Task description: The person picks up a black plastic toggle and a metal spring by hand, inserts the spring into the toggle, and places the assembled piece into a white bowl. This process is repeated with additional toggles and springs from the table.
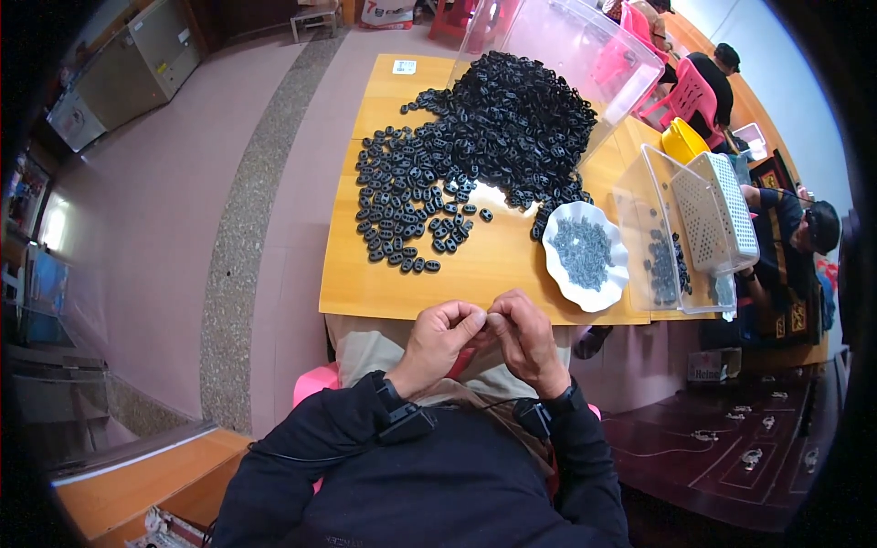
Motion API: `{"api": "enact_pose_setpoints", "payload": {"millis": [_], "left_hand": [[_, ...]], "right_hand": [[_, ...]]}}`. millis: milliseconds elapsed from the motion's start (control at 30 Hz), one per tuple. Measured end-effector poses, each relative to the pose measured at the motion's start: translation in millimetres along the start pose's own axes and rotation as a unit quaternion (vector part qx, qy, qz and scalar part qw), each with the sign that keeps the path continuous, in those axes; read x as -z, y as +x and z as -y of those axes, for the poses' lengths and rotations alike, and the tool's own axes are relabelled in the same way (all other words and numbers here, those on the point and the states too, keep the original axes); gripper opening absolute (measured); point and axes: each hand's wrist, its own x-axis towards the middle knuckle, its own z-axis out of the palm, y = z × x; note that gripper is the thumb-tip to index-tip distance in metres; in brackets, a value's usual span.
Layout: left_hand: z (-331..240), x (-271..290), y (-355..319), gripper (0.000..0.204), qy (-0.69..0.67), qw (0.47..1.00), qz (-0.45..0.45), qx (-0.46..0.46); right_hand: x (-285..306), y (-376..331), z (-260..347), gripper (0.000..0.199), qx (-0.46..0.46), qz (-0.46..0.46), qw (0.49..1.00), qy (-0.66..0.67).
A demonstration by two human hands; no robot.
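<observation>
My left hand (437, 342) and my right hand (528, 338) meet over my lap, just off the near edge of the wooden table (365, 292). Thumbs and fingertips on both are pinched together and nearly touch. Whatever they pinch, if anything, is too small to see. Beyond them lies a big heap of small black plastic oval pieces with holes (521, 119), thinning into a loose spread toward the left and front. Right of my hands, a white wavy-rimmed dish (589, 300) holds many tiny translucent grey parts (583, 251).
A large clear plastic bin (630, 87) stands behind the heap. At the right are a clear box (660, 283) with some black pieces, a white perforated basket (717, 215) and a yellow bowl (683, 142). Other people sit farther right, one near a pink chair (690, 96).
</observation>
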Motion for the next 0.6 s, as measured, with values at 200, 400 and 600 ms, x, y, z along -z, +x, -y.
{"api": "enact_pose_setpoints", "payload": {"millis": [200,400,600], "left_hand": [[-2,2,0,0.015,0.013,0.999,0.032,-0.004],[-6,-3,-2,0.015,0.000,1.000,0.013,0.007],[-4,-1,0,0.015,0.021,1.000,0.018,-0.009]], "right_hand": [[-1,-1,1,0.007,0.015,-0.023,0.999,-0.025],[-3,-3,-5,0.007,0.007,-0.039,0.999,0.021],[-3,-8,-9,0.007,-0.072,-0.026,0.993,0.088]]}}
